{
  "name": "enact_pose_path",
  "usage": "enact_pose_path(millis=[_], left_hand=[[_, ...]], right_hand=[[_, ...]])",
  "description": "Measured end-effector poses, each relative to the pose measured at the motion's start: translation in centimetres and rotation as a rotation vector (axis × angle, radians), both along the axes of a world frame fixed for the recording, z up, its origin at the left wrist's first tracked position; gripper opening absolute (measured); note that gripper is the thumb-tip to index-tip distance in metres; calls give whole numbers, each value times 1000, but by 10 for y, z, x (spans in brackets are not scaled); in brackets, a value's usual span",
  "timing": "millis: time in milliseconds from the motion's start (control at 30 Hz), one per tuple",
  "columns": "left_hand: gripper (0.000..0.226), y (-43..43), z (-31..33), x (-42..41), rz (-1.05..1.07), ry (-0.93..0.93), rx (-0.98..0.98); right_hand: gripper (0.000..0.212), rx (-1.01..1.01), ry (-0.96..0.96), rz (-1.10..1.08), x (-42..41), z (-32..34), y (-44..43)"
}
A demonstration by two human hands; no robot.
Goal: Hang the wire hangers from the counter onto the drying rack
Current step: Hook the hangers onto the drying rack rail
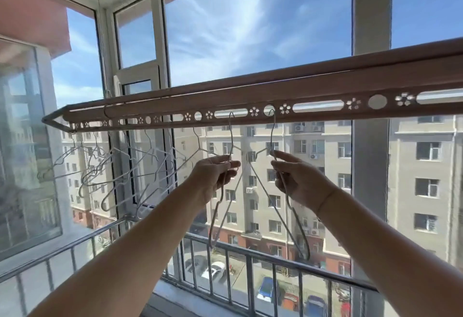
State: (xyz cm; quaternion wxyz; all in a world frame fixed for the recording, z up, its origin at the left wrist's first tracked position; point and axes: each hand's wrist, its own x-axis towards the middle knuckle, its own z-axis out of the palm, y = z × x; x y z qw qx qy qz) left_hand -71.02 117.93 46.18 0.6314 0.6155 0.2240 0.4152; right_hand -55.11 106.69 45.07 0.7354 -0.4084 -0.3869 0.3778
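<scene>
At the left of the frame, a row of wire hangers (112,163) hangs under the far end of the drying rack (313,88), a long bar with round holes, slots and flower cut-outs that runs from the middle left up to the right edge. Just left of centre, the left hand (215,177) is raised, its fingers and thumb curled and pinching the left hanger (231,136) below its neck; that hook sits in a slot of the bar. Right of centre, the right hand (298,178) grips the right hanger (272,131) with curled fingers, forefinger reaching to the neck, and its hook is in a round hole. Both hangers slant down towards the railing (250,254) in the lower middle.
</scene>
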Motion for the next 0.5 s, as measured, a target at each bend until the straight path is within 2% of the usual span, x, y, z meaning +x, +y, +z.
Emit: enact_pose_path(millis=[333,500], left_hand=[[19,25,-1,19,-58,-28,-46],[22,34,5,28,-73,-29,-53]], right_hand=[[43,-42,-19,-80,18,-8,10],[28,-48,-51,-97,18,-8,11]])
